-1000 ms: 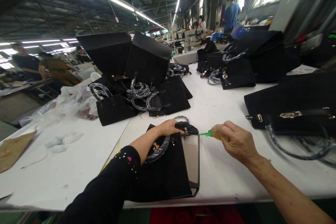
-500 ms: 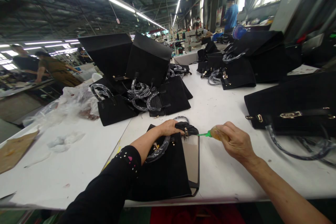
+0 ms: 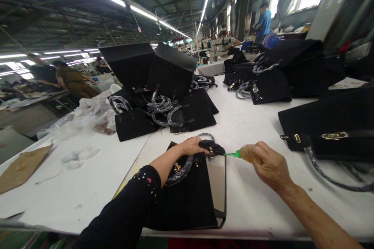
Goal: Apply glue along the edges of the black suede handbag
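A black handbag (image 3: 187,202) lies on the white table close in front of me, its pale inner panel (image 3: 217,179) showing along the right side. My left hand (image 3: 191,146) is closed on the gathered black material (image 3: 214,147) at the bag's top, beside a gold clasp (image 3: 211,152). One plastic-wrapped handle (image 3: 182,175) curves below my left wrist. In my right hand (image 3: 269,163) is a squeeze bottle (image 3: 247,153) of amber liquid, held nearly level. Its thin green nozzle (image 3: 232,154) points left, and the tip meets or nearly meets the bag's upper right corner.
Black handbags with wrapped handles are piled behind (image 3: 172,74) and at the back right (image 3: 269,81). Another bag (image 3: 327,120) stands close on the right. Clear plastic wrapping (image 3: 93,113) and brown cardboard (image 3: 26,165) lie left. Several people are farther off.
The whole view has shifted slightly, so everything sits a little lower and to the right. Both hands keep their hold, and the nozzle stays at the bag's corner.
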Tool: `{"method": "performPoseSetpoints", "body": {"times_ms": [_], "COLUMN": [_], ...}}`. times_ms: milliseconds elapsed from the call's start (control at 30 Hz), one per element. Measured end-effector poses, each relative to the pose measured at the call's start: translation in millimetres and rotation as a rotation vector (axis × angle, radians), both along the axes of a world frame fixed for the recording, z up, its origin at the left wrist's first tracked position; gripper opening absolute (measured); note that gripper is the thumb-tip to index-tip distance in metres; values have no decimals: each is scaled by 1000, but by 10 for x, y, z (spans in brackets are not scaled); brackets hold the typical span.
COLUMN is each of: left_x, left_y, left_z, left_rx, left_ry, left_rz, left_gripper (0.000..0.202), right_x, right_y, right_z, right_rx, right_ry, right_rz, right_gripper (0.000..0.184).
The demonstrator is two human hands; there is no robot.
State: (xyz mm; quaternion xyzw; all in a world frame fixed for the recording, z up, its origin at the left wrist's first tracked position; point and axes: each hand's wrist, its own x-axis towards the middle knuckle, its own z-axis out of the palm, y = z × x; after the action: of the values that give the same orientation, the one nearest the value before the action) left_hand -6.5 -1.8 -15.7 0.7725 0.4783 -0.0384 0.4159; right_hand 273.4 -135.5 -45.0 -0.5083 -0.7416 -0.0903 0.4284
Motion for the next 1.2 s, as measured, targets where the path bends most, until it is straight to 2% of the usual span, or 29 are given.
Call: {"method": "performPoseSetpoints", "body": {"times_ms": [333, 667, 900, 1200], "left_x": [0, -6, 0, -14], "left_y": [15, 29, 30, 18], "left_z": [-22, -51, -65, -69], "left_rx": [27, 41, 46, 34], "left_ry": [16, 31, 37, 13], "left_rz": [-1, -3, 6, 13], "left_gripper": [34, 37, 37, 36], "right_x": [8, 68, 8, 53], "right_y": [-29, -11, -19, -64], "right_z": [101, 95, 57, -3], "right_rx": [28, 27, 11, -44], "right_ry": [-78, -76, -83, 18], "right_rz": [31, -4, 10, 12], "right_gripper": [17, 16, 19, 19]}}
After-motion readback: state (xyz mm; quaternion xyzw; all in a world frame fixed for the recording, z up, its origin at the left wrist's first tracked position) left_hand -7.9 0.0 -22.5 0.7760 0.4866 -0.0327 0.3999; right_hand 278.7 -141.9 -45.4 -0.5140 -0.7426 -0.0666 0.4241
